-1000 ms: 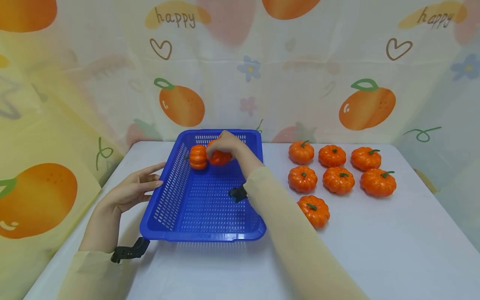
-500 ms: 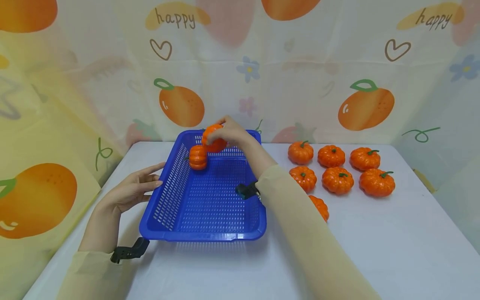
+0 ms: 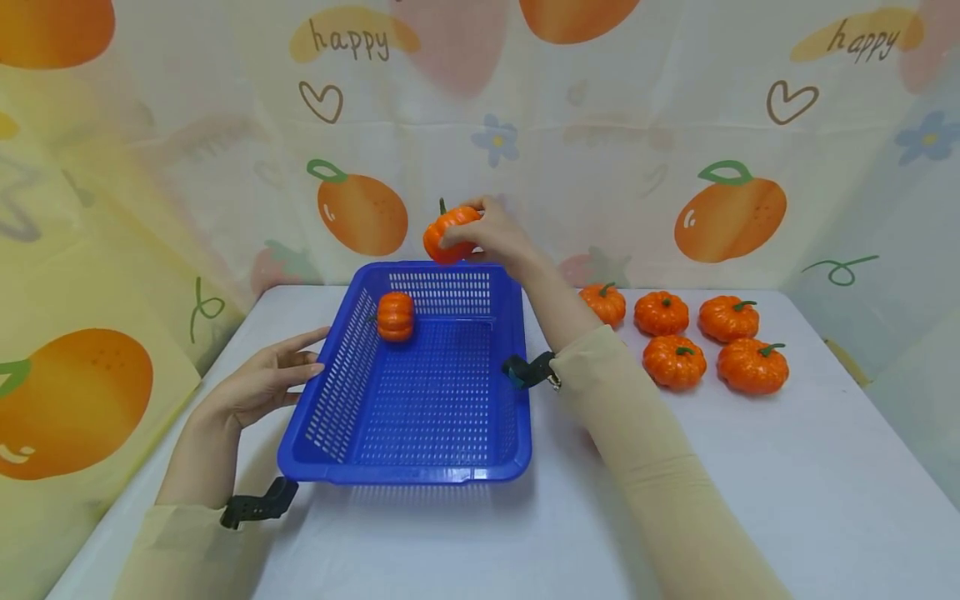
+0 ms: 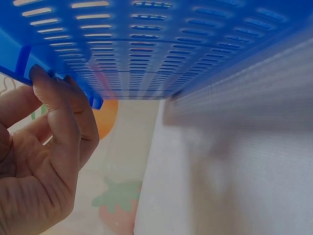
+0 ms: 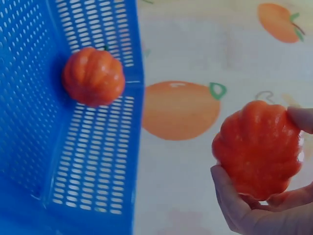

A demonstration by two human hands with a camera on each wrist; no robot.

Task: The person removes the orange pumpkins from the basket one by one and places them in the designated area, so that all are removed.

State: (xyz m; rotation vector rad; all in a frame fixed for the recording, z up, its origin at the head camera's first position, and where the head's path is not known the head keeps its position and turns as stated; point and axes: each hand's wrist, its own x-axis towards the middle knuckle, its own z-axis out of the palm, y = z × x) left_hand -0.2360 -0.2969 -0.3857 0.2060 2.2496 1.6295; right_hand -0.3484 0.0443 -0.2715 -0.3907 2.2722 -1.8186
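In the head view my right hand (image 3: 498, 233) grips a small orange pumpkin (image 3: 450, 233) with a green stem, raised just above the far rim of a blue plastic basket (image 3: 405, 475). The right wrist view shows the ribbed pumpkin (image 5: 259, 147) held between thumb and fingers. Another pumpkin (image 3: 395, 317) lies on its side inside the basket, near the far left corner. At the basket's left rim my left hand (image 3: 262, 379) holds the edge; in the left wrist view its bent fingers (image 4: 61, 117) meet the rim from below.
Several more pumpkins (image 3: 675, 362) stand in rows on the white table (image 3: 810, 500) to the right, some hidden behind my right forearm (image 3: 652, 450). A printed cloth (image 3: 570, 192) hangs right behind the table, and more cloth covers the left side.
My right hand has lifted the pumpkin out of the basket, up and slightly right, over the far rim. Its forearm now covers more of the table pumpkins. The left hand stays put.
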